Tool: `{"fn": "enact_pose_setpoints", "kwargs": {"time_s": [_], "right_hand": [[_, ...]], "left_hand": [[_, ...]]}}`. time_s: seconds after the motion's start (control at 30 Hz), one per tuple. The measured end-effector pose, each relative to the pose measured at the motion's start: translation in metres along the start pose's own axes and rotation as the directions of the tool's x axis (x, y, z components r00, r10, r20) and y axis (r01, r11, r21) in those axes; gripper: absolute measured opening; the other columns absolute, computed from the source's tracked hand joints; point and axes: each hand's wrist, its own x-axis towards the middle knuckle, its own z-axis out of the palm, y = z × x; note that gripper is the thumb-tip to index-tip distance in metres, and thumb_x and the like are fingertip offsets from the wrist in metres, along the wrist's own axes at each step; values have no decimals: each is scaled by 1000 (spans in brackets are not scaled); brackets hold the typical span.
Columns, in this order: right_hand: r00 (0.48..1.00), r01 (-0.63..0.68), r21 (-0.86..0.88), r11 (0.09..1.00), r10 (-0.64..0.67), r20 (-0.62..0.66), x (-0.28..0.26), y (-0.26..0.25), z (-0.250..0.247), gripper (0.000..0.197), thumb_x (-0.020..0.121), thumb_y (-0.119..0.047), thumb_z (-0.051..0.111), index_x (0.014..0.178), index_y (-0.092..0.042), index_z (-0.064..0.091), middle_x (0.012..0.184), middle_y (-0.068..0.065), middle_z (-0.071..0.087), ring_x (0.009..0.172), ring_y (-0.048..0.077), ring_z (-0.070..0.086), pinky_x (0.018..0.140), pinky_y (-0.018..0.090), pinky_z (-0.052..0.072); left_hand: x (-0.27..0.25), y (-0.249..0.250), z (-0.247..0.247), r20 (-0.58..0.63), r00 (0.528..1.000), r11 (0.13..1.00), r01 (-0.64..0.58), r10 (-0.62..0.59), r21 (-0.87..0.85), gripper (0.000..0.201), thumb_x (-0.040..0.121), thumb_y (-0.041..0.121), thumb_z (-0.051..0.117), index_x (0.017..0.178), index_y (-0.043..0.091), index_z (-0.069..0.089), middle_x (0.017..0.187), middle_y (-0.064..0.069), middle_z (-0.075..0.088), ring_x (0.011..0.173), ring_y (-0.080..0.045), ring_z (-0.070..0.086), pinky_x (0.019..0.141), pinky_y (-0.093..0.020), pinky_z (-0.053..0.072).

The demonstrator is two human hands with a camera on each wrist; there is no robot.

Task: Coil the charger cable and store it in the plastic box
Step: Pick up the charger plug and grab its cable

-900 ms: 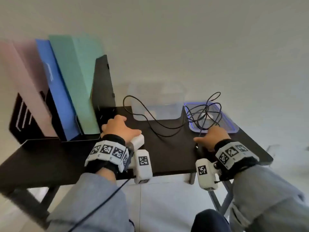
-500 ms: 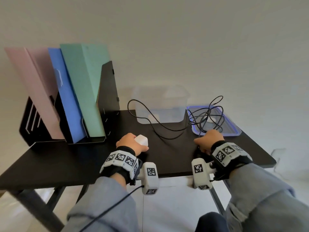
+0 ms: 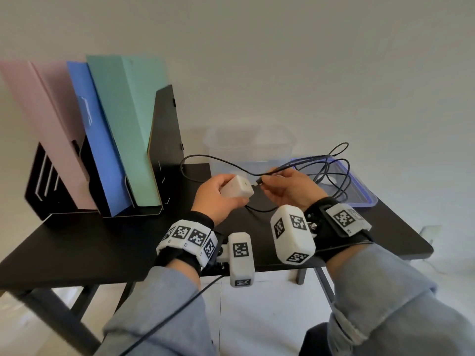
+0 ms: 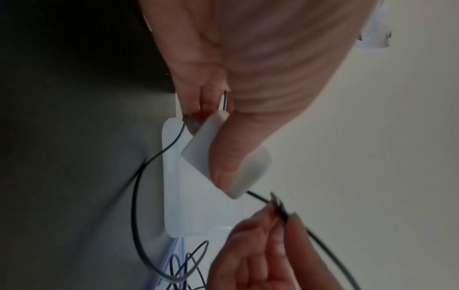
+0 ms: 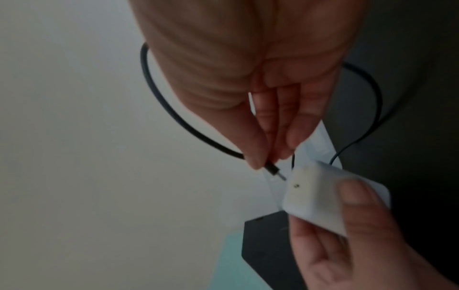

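My left hand (image 3: 218,195) grips a white charger block (image 3: 236,190) above the black table; the block (image 4: 238,166) sits under my thumb in the left wrist view. My right hand (image 3: 288,188) pinches the black cable's plug (image 5: 347,170) just short of the block's (image 5: 330,196) socket face. The black cable (image 3: 331,167) trails in loose loops over a blue-rimmed lid (image 3: 359,196) at the right. The clear plastic box (image 3: 249,147) stands open behind my hands, against the wall.
A black file rack (image 3: 164,140) with pink, blue and green folders (image 3: 123,124) fills the table's (image 3: 90,247) back left. The table's front edge runs just under my wrists. A thin wire hangs from my left wrist device.
Both hands have risen off the table. The left lifted the white block; the right picked up the cable end and brought the plug next to the block.
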Motion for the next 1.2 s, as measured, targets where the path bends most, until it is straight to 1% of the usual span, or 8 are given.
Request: {"fn": "enact_pose_setpoints", "kwargs": {"time_s": [0.13, 0.2, 0.3, 0.47, 0.6, 0.7, 0.97, 1.2], "right_hand": [[987, 161, -115, 980, -160, 19, 3, 2, 9, 17, 83, 8, 58, 79, -9, 59, 74, 9, 61, 67, 17, 61, 63, 21, 53], [980, 196, -160, 967, -198, 5, 6, 4, 11, 17, 81, 8, 60, 79, -9, 60, 73, 9, 62, 67, 17, 61, 65, 22, 53], [973, 209, -236, 949, -225, -43, 10, 5, 12, 13, 79, 4, 65, 79, -8, 60, 72, 8, 62, 67, 18, 63, 69, 25, 55], [964, 246, -319, 915, -266, -20, 12, 7, 12, 19, 77, 8, 66, 73, -10, 61, 65, 6, 62, 60, 14, 63, 59, 18, 56], [969, 236, -377, 896, -244, 27, 13, 4, 11, 21, 80, 10, 61, 72, -9, 59, 70, 9, 61, 65, 16, 62, 57, 16, 56], [972, 231, -425, 875, -231, 51, 14, 5, 11, 21, 80, 9, 62, 71, -9, 59, 71, 9, 61, 65, 15, 61, 54, 15, 56], [966, 255, -303, 918, -258, 31, 15, 6, 7, 18, 79, 11, 63, 73, -6, 59, 72, 8, 62, 55, 6, 65, 53, 16, 54], [958, 281, -253, 926, -287, 12, 12, 6, 7, 17, 78, 7, 66, 75, -9, 60, 69, 8, 59, 63, 16, 62, 56, 17, 56]], "left_hand": [[1, 2, 3, 20, 999, 999, -29, 30, -38, 51, 70, 9, 78, 116, 18, 58, 105, 5, 58, 97, -12, 54, 76, -18, 42], [2, 0, 5, 32, 999, 998, -36, 38, -55, 51, 70, 8, 78, 115, 19, 58, 103, 6, 58, 96, -12, 54, 71, -13, 42], [2, -1, 8, 31, 998, 995, -43, 46, -88, 49, 69, 8, 79, 111, 22, 58, 96, 11, 57, 94, -11, 55, 70, -9, 42], [3, -3, 8, 21, 999, 993, -39, 41, -114, 48, 70, 9, 78, 113, 21, 58, 102, 6, 59, 98, -13, 57, 78, -20, 44], [4, -5, 7, 16, 999, 995, -41, 43, -96, 51, 69, 8, 78, 116, 19, 59, 110, 1, 61, 104, -18, 59, 89, -29, 49], [4, -4, 5, 21, 998, 998, -59, 60, -37, 52, 69, 8, 78, 116, 20, 60, 111, 2, 60, 106, -19, 57, 94, -33, 48], [4, 6, 1, 72, 992, 990, -114, 108, 88, 53, 72, 15, 77, 121, 17, 59, 108, 5, 58, 103, -15, 56, 93, -30, 46], [2, 14, 5, 28, 992, 991, -124, 123, 46, 47, 73, 15, 77, 117, 14, 62, 105, 2, 61, 101, -18, 59, 92, -32, 49]]}}
